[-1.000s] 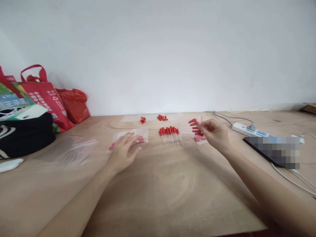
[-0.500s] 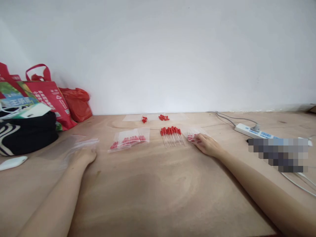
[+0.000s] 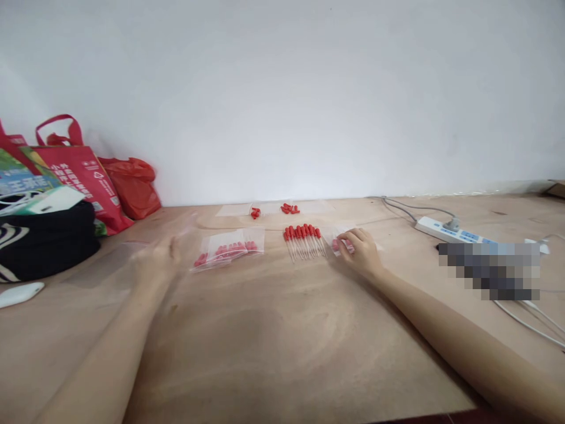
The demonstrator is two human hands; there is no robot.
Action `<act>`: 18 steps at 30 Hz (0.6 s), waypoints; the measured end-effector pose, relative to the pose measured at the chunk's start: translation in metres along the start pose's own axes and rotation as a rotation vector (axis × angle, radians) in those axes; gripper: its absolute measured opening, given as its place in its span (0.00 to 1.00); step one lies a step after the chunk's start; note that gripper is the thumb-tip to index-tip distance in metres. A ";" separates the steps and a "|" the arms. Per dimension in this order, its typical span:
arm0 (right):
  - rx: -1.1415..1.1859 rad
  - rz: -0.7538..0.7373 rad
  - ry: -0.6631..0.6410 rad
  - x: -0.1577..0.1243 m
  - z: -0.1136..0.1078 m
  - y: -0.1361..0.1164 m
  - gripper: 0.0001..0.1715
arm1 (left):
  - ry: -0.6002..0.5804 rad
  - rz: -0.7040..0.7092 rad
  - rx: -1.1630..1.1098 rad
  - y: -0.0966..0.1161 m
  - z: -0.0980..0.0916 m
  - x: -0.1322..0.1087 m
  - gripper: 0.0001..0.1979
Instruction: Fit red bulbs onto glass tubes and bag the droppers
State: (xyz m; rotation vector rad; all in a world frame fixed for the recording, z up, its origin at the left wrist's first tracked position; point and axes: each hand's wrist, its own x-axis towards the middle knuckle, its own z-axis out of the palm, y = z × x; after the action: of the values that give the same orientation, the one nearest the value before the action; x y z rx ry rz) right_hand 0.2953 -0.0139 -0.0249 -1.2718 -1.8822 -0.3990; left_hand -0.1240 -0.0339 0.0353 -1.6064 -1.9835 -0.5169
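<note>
My left hand (image 3: 154,259), blurred by motion, is closed on a clear plastic bag (image 3: 190,229) just above the table at the left. My right hand (image 3: 364,253) rests at a small clear bag (image 3: 339,245) with red bulbs inside; its thumb and forefinger are apart over the bag. Beside it lies a row of droppers (image 3: 303,240), red bulbs pointing away and clear stems toward me. Between the row and my left hand, several overlapping clear bags (image 3: 229,250) hold red bulbs.
Two loose piles of red bulbs (image 3: 290,209) lie near the wall on pale bags (image 3: 232,210). On the left are shopping bags (image 3: 83,176), a black cloth bag (image 3: 53,241) and a white device (image 3: 21,294). A power strip (image 3: 457,232) with cables sits at right.
My left hand has moved up and to the right, bringing the clear bag off the table. My right fingers have loosened and spread at the small bag of bulbs.
</note>
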 end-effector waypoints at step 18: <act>-0.017 0.558 -0.611 0.066 0.058 -0.046 0.13 | -0.808 0.992 -0.906 0.113 -0.026 -0.074 0.23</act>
State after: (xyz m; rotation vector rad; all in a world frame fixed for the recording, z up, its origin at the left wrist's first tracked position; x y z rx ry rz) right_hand 0.2177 0.0444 -0.0028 -2.0083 -1.8718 0.3062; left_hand 0.0019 -0.0817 0.0059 -3.4527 -1.0169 -0.3733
